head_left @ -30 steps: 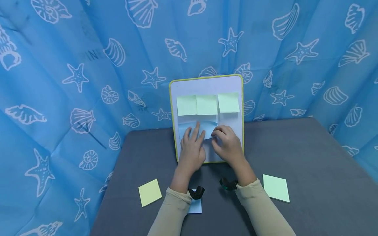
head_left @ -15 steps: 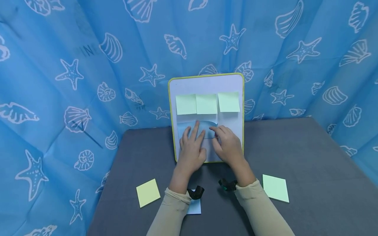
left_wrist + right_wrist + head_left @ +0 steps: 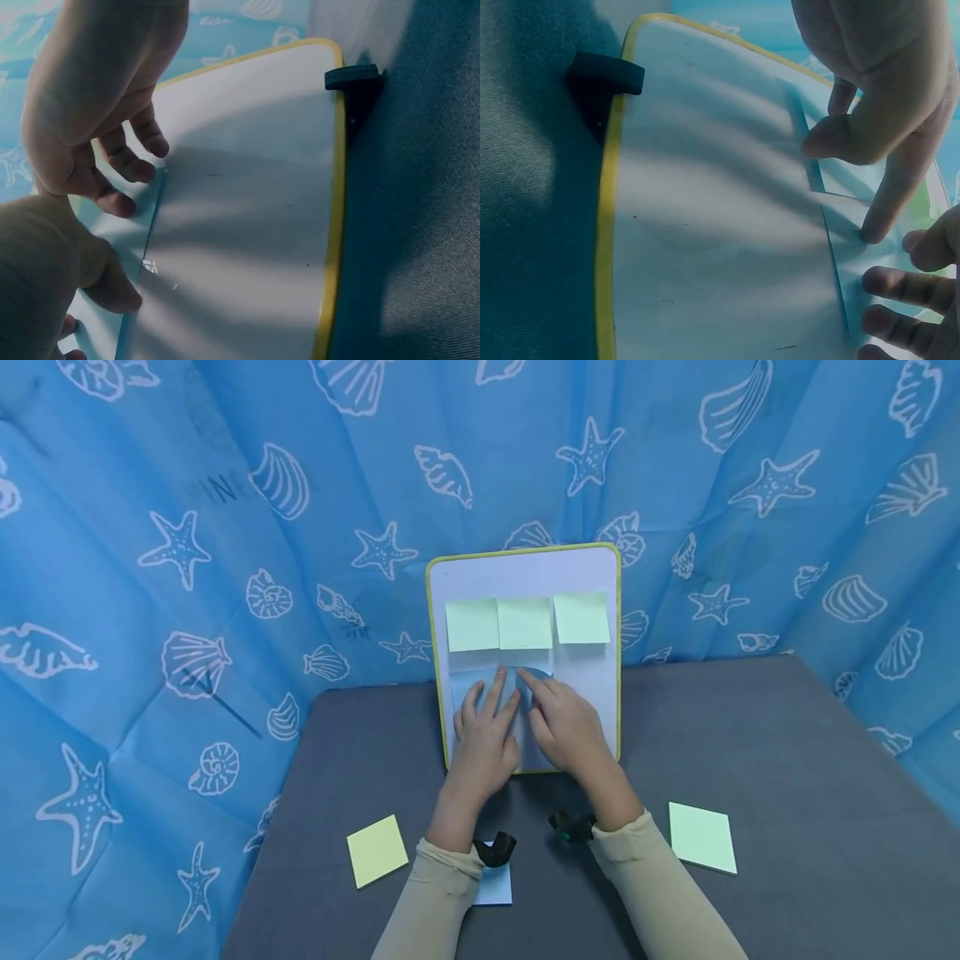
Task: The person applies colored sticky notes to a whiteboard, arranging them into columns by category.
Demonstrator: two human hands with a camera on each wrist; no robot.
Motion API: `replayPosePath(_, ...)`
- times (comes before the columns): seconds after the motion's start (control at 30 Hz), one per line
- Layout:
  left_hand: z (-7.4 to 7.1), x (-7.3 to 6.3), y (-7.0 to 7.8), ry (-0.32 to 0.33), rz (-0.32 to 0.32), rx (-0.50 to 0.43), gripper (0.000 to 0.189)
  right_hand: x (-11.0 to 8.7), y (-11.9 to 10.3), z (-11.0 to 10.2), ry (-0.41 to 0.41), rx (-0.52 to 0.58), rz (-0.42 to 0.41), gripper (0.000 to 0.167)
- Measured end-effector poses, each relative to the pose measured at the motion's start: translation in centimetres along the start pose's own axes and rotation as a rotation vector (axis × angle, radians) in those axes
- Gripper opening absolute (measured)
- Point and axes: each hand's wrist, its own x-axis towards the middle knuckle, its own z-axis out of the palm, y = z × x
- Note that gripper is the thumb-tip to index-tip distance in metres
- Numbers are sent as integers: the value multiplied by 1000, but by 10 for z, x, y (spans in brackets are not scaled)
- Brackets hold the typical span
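In the head view, an upright whiteboard (image 3: 589, 710) with a yellow rim bears pale blue sticky paper (image 3: 467, 678), about two notes wide; hands hide much of it. I cannot tell whether it is one piece or two. My left hand (image 3: 483, 739) has its fingers spread on the blue paper. Beside it, my right hand (image 3: 570, 727) presses the paper near its upper edge with a straight index finger. Close up, the right wrist view shows the blue paper (image 3: 847, 262) with its lower edge slightly off the board. Above it hang three pale green sticky notes (image 3: 524, 624).
On the grey tabletop (image 3: 787, 777) lie a yellow sticky-note pad (image 3: 377, 852) at left, a green pad (image 3: 702, 837) at right, and a blue pad (image 3: 495, 887) partly under the left forearm. A blue shell-patterned curtain (image 3: 300, 568) hangs behind the board.
The right hand has moved from the blue paper's lower right edge up and left, and its index finger has straightened onto the paper. My left hand has stayed nearly in place.
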Motion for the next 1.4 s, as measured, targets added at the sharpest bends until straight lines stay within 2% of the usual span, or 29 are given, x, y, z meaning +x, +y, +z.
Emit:
replayPosePath(0.2,5,-1,-3,6,-4,39,64,3,1,2,-48,-44,2,49)
replayPosePath(0.4,7,-1,-4,24,4,46,66,3,-1,1,-58,-63,-2,49)
replayPosePath(0.8,7,-2,-3,33,25,48,66,3,-1,0,-104,-76,53,54)
replayPosePath(1.3,5,-3,-5,66,50,58,63,-2,11,-9,-64,-73,108,56)
replayPosePath(1.4,5,-4,-5,55,41,53,62,-4,16,-10,-47,-73,123,56)
